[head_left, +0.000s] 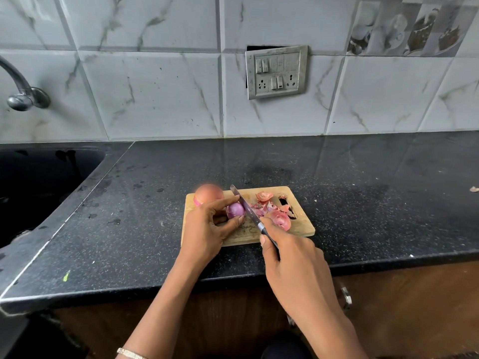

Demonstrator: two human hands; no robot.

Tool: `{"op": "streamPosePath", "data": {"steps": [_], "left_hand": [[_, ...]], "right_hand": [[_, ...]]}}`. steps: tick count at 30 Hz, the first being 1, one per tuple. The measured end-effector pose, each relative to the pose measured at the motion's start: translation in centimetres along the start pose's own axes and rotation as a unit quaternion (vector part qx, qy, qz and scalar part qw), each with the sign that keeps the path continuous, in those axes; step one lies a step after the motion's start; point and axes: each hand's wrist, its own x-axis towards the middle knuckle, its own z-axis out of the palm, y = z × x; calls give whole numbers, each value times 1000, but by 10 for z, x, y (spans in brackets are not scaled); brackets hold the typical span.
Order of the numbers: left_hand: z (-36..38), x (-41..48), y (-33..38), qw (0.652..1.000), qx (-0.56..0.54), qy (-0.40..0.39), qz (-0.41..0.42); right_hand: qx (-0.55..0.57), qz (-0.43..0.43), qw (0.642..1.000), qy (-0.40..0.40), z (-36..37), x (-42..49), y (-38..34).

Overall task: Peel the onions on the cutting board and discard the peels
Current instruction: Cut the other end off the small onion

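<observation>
On the board (298, 230), the left hand (204, 229) holds a purple onion (235, 210), fingers (223, 203) curled round it. The right hand (293, 257) grips the knife (247, 209) by its handle; the blade lies against the onion's right side, perhaps cutting in. Peels (264, 200) lie right of the blade. An unpeeled onion (208, 194) sits at the board's far left corner, on the black worktop (363, 203).

The knife (248, 212) handle is mostly hidden inside the right hand (293, 257). The left hand (207, 229) covers the near side of the peeled onion (235, 210) and the cutting board's (303, 226) left part. The sink (39, 187) runs off the left edge.
</observation>
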Motion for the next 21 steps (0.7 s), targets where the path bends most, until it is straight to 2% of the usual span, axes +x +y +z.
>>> {"op": "streamPosePath", "data": {"steps": [5,13,21], "left_hand": [[0,-1,2,1000,-12,-1,-12],[1,-1,4,999,-41,-6,-24],[1,-3,6,999,-33,2,-16]], "right_hand": [[11,5,1000,-1,7,14,-3],[-52,5,999,-6,7,3,-3],[-50,2,999,-13,12,6,-1]]}}
